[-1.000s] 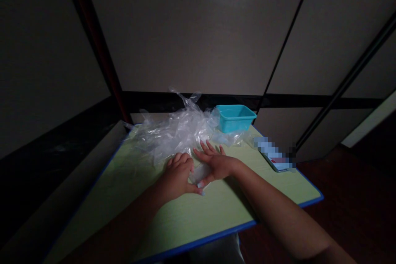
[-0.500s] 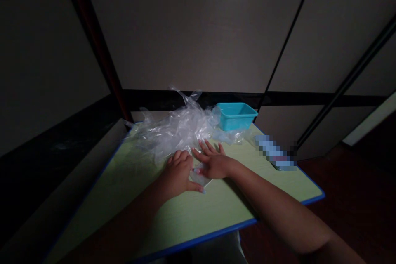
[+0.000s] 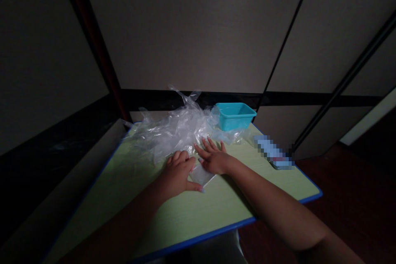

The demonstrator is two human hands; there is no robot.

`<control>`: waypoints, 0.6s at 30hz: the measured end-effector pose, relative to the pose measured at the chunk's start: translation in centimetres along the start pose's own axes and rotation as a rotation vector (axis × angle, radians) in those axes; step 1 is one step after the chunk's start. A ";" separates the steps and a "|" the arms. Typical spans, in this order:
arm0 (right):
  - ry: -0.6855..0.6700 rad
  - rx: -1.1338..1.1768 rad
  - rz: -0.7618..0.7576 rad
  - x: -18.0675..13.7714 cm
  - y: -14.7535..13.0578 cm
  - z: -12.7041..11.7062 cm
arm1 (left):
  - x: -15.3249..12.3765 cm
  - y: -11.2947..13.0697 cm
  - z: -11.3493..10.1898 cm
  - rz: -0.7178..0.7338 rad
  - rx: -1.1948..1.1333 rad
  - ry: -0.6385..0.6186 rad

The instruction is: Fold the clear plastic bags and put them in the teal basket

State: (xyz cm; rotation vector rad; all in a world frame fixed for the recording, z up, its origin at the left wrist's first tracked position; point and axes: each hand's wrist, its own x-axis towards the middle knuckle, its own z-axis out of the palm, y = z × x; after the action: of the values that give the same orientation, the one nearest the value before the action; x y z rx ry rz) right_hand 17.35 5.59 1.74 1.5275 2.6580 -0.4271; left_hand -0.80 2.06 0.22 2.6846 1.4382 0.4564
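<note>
Between my hands a small flat piece of clear plastic lies on the table, partly covered by my fingers. My left hand rests at its left edge, fingers bent and thumb stretched out along the near edge; it is open and presses rather than grips. On the far right part of the plastic, my right hand lies palm down, open, with its fingers spread. Just beyond both hands sits a loose, crumpled heap of clear plastic, perhaps bags or thin gloves; I cannot tell which.
A turquoise rectangular tub stands at the back right, against the heap. A blurred-out pale blue flat object lies near the right edge. The light green table has a blue rim and backs onto wall panels.
My right hand has slid slightly away from me, and its thumb has drawn up, uncovering more of the flat plastic. My left hand stays nearly in place.
</note>
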 end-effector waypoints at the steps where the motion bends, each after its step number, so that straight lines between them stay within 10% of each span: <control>1: 0.002 0.003 0.003 0.0 0.1 0.0 | 0.0 0.0 0.0 0.003 -0.005 0.001; 18: 0.068 0.033 -0.006 -0.1 0.1 -0.4 | -0.1 -0.2 0.2 -0.015 0.005 -0.006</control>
State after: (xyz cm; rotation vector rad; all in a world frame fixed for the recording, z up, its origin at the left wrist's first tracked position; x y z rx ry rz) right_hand 17.54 5.61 2.17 1.5705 2.7206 -0.4297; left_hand -0.93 2.11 0.02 2.6745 1.4589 0.4443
